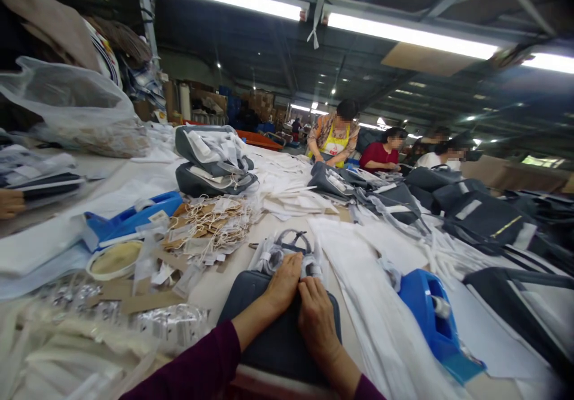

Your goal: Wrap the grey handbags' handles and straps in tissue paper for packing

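Observation:
A dark grey-blue bag lies on the table right in front of me, its curved handle pointing away. Clear plastic and white wrapping cover the hardware at its top end. My left hand is closed at this top edge, its fingers bent over the bag between the wrapped parts. Close against it, my right hand has its thumb and fingers pinched together at the same spot. What lies right under the fingertips is hidden.
Left of the bag are a heap of strung tags, a shallow round tub and a blue tape dispenser. Another blue tape dispenser stands right, beside white sheeting. Stacked bags stand behind; several people work across the table.

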Demonstrator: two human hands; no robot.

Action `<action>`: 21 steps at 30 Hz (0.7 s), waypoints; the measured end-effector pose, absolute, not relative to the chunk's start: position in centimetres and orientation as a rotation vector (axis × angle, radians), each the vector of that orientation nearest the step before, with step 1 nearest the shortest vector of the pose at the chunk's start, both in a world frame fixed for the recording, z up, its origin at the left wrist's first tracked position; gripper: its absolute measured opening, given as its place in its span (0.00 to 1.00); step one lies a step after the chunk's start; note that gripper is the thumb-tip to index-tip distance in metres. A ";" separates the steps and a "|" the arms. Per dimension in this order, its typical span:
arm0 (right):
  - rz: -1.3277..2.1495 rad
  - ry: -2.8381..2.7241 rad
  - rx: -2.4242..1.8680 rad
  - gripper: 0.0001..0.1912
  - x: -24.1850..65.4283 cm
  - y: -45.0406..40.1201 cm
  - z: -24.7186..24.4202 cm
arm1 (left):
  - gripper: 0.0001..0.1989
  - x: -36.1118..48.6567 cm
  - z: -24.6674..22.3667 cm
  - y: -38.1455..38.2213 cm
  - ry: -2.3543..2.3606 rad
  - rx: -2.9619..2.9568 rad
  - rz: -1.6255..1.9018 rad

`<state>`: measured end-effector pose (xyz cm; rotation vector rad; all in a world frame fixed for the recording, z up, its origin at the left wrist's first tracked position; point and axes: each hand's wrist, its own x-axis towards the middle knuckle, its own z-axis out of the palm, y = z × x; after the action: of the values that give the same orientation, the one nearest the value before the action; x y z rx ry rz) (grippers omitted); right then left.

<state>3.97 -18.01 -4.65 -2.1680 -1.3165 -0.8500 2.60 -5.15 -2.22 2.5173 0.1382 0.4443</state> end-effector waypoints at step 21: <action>0.291 -1.108 -2.683 0.27 20.7 -8.5 3.9 | 0.19 8.2 -0.1 -3.1 0.232 2.600 0.317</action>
<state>20.67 -8.47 3.85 -2.6829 -1.1075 0.2908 8.24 -3.12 -0.05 2.6002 0.2318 0.3171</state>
